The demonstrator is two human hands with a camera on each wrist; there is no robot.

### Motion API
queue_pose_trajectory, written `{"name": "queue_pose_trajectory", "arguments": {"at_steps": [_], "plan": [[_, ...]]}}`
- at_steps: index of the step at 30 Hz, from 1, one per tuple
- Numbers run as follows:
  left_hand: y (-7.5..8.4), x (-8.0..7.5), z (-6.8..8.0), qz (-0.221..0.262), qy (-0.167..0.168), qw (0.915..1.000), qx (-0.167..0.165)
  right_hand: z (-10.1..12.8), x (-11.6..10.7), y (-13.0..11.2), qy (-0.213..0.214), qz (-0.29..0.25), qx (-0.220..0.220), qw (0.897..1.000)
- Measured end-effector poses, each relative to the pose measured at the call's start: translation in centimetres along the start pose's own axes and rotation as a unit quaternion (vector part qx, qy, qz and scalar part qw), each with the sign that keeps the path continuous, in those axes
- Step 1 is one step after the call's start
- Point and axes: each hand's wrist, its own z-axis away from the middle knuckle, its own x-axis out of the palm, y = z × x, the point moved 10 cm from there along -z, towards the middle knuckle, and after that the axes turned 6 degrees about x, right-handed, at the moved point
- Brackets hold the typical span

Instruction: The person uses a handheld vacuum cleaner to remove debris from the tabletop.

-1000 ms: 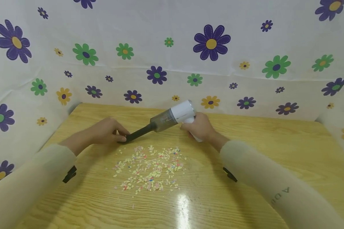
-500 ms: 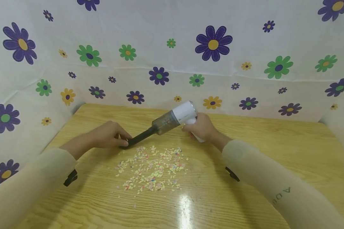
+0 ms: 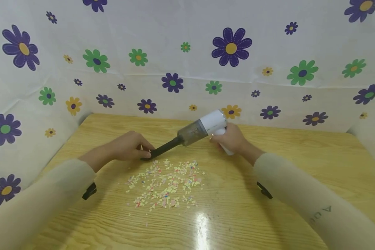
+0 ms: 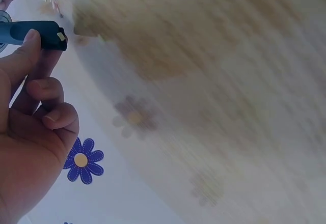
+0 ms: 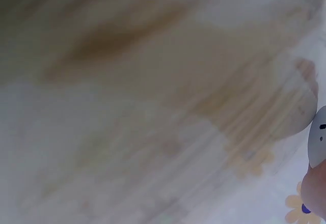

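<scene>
A small handheld vacuum (image 3: 203, 129) with a white body, a smoky clear dust cup and a long black nozzle (image 3: 162, 150) lies slanted over the wooden table (image 3: 300, 166). My right hand (image 3: 229, 139) grips its white handle. The thumb and fingers of my left hand (image 3: 132, 147) pinch the nozzle's tip, seen also in the left wrist view as a dark nozzle (image 4: 35, 33) under my thumb. A patch of small pastel paper scraps (image 3: 165, 184) is spread on the table just in front of the nozzle. The right wrist view is blurred, showing only the vacuum's white edge (image 5: 318, 137).
A white cloth with purple, green and yellow flowers (image 3: 231, 47) walls the table at the back and both sides. A bright glare spot (image 3: 200, 222) lies on the table near the front edge.
Both hands and the vacuum have shifted to the right, with the nozzle tip still held. The scraps have not moved.
</scene>
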Motion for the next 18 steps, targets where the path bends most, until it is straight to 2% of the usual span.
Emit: {"name": "queue_pose_trajectory", "arguments": {"at_steps": [18], "plan": [[1.7,0.4,-2.0,0.01,-0.007,0.9998,0.014,1.0,-1.7,1.3,0.001,-0.01,0.023,1.0]]}}
